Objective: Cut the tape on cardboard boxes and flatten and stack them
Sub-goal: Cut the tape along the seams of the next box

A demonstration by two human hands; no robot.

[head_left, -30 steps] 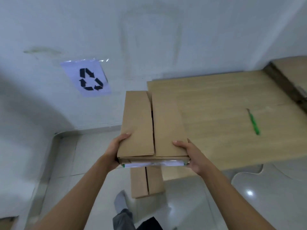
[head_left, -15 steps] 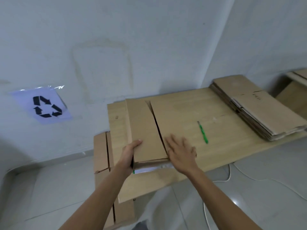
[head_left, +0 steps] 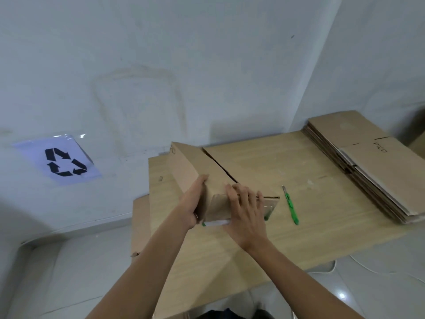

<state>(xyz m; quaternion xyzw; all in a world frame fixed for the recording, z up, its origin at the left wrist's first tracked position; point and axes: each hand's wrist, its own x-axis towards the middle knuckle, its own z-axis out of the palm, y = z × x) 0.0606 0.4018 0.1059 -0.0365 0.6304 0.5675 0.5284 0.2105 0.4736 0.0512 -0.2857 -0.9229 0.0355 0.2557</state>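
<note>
Left grip: left hand (head_left: 192, 203) clamped on the brown cardboard box (head_left: 207, 164), at its side.
Right grip: right hand (head_left: 247, 212) pressed flat on top, fingers apart.
Cutter: thin green knife (head_left: 291, 207) lay nearby on the pale wooden table (head_left: 322, 231).

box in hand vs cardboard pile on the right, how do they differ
The box is unflattened; the pile is flattened sheets. The box is one piece, held by the left hand and right hand; the pile is many layers, untouched. Both are brown cardboard.
</note>
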